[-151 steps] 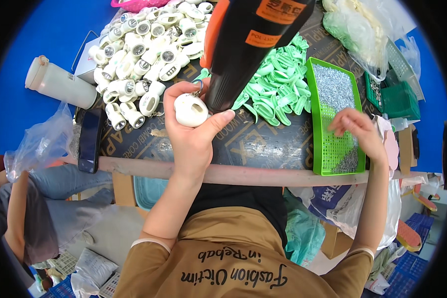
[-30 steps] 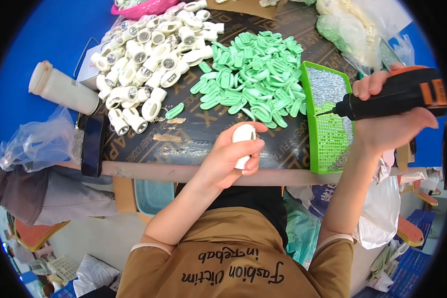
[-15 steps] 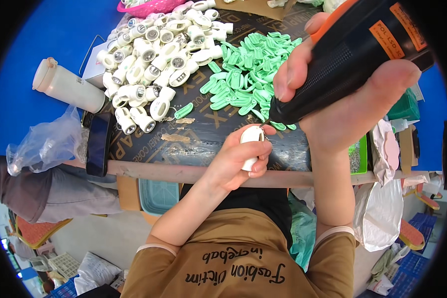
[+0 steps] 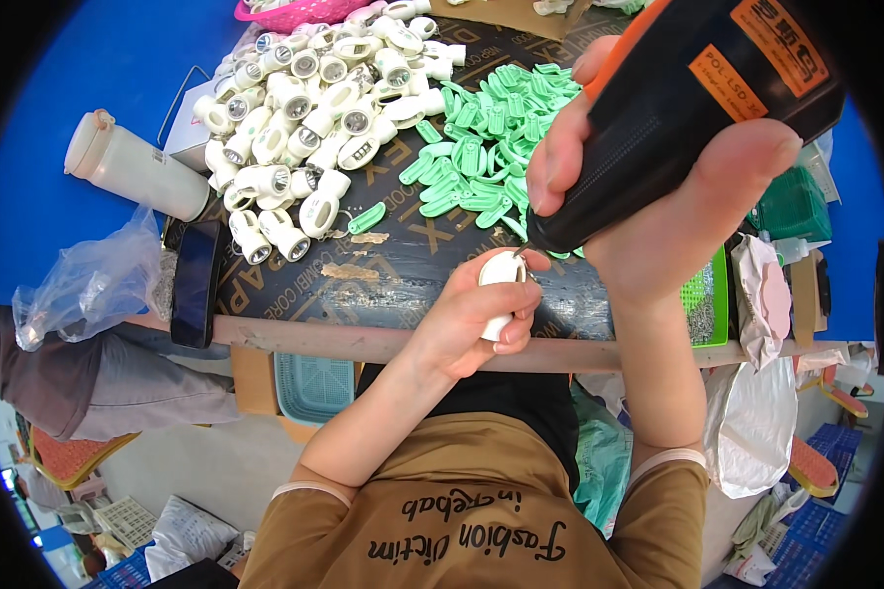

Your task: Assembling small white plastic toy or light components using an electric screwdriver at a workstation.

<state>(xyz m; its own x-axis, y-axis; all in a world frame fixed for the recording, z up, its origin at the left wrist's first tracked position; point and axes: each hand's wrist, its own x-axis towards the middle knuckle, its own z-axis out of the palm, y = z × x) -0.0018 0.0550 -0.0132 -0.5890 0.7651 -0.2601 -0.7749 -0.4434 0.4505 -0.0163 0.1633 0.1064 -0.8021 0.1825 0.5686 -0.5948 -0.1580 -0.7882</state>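
A head-worn fisheye looks down, from close above, over the tabletop (image 4: 295, 294).

Printed orange labels (image 4: 725, 82) on the black driver (image 4: 624, 162) — dark script (image 4: 449, 546) on the brown shirt (image 4: 432, 461), tan capitals (image 4: 430, 233) on the tabletop (image 4: 403, 280).

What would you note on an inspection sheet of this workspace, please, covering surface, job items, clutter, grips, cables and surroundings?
Surface: dark printed board, with worn, peeled patches.
Job's things: white flashlight-like piece; black-and-orange power driver, its bit at or very near the piece's upper end; heaped white flashlights; heaped green clips, one clip lying apart; green tray, partly hidden.
Clutter: white tumbler, dark phone, clear plastic bag and pink basket, toward the left.
Grips: left grip closed around the piece; right grip holds the driver.
Cables: nothing seen that is clearly one.
Surroundings: another person's grey-clad leg at left; blue basket below the table edge; white bag at right.
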